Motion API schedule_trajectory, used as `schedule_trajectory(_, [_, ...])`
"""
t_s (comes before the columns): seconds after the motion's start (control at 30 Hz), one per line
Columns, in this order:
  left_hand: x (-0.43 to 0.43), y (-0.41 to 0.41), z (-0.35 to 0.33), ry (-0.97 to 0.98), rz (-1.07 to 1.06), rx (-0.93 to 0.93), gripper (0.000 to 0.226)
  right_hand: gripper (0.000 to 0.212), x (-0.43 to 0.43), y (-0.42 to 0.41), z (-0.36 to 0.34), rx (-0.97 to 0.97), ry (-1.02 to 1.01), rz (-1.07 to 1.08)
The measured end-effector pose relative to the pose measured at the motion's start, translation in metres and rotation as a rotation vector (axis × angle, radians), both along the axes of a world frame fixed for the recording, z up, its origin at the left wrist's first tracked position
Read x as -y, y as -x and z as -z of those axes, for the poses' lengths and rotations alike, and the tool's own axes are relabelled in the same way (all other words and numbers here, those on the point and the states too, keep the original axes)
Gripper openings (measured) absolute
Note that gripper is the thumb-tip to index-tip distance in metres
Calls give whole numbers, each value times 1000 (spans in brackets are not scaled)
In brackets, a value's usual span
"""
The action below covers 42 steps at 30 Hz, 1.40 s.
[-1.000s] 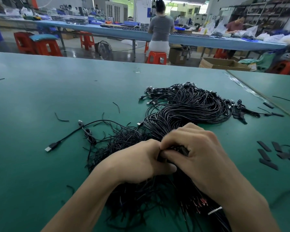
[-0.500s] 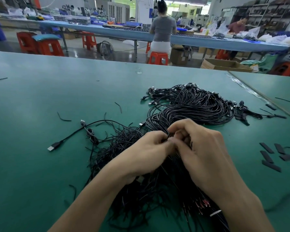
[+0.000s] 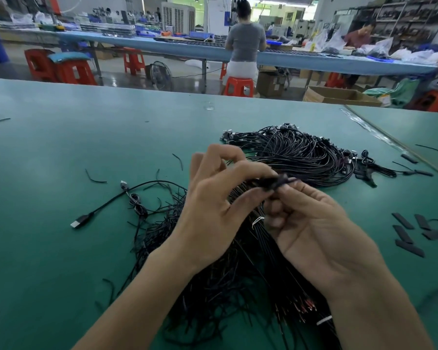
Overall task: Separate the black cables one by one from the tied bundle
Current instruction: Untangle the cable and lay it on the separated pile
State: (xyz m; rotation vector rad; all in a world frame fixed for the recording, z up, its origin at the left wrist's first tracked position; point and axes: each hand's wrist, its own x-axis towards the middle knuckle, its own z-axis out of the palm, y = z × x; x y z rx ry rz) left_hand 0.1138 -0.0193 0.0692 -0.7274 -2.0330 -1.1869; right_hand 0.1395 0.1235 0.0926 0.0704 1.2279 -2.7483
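the wide matte green desk (image 3: 61, 248) fills the lower frame. across its centre sprawls the tied bundle of thin black rubber-sheathed cables (image 3: 301, 155), with a neat coil toward the upper right and a tangled fan running under both hands to the bottom edge. the left hand (image 3: 213, 205), at centre, pinches a blurred black clump of cable strands (image 3: 276, 181) between thumb and fingertips. the right hand (image 3: 314, 228), palm up just right of it, curls its fingers onto the same clump from the other side. one loose black cable with a usb plug (image 3: 106, 202) lies apart at centre left. small flat black strips (image 3: 405, 233) sit near the right edge. a thin white wire tie (image 3: 258, 221) cinches strands between the two hands. the cables look light, limp and prone to snagging. a single one is probably best taken near its end, close to the tie, and drawn out lengthwise while the other hand steadies the rest.
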Motion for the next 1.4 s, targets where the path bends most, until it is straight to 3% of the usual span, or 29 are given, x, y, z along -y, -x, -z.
schedule_trajectory(0.07, [4, 2, 2, 88, 14, -96, 19, 25, 0, 3, 1, 52, 21, 3])
schedule_trajectory(0.17, [4, 1, 2, 111, 67, -73, 28, 20, -5, 6, 2, 40, -15, 63])
schedule_trajectory(0.3, [-3, -5, -4, -128, 217, 226, 24, 22, -12, 5, 1, -97, -156, 122])
schedule_trajectory(0.4, [-5, -7, -8, -278, 249, 348, 3, 20, -10, 1, 1, -197, -251, 147])
schedule_trajectory(0.57, [3, -5, -12, -303, 262, 334, 44, 28, -7, -1, 4, -307, -448, 215])
schedule_trajectory(0.67, [4, -5, -10, -280, 235, 341, 50, 25, -5, 0, 6, -310, -489, 210])
schedule_trajectory(0.73, [4, -5, -8, -200, 195, 298, 48, 19, -6, 1, 6, -266, -444, 140])
schedule_trajectory(0.87, [4, -2, -6, 16, 106, -6, 25, 21, -6, 4, 8, -109, -308, 58])
schedule_trajectory(0.97, [1, -2, -1, 62, 102, -109, 33, 21, -4, 6, 12, -46, -271, 81])
schedule_trajectory(1.13, [0, -6, 0, -22, 205, 58, 32, 17, -7, 7, 13, -189, -292, 212])
schedule_trajectory(1.23, [-1, -8, -5, -199, 231, 223, 16, 21, -4, 5, 11, -350, -369, 225])
schedule_trajectory(1.33, [4, -2, -3, -323, 215, 437, 48, 26, -1, 2, 9, -477, -456, 248])
schedule_trajectory(1.4, [9, 0, -4, -243, 243, 406, 40, 27, 1, 0, 8, -504, -491, 254])
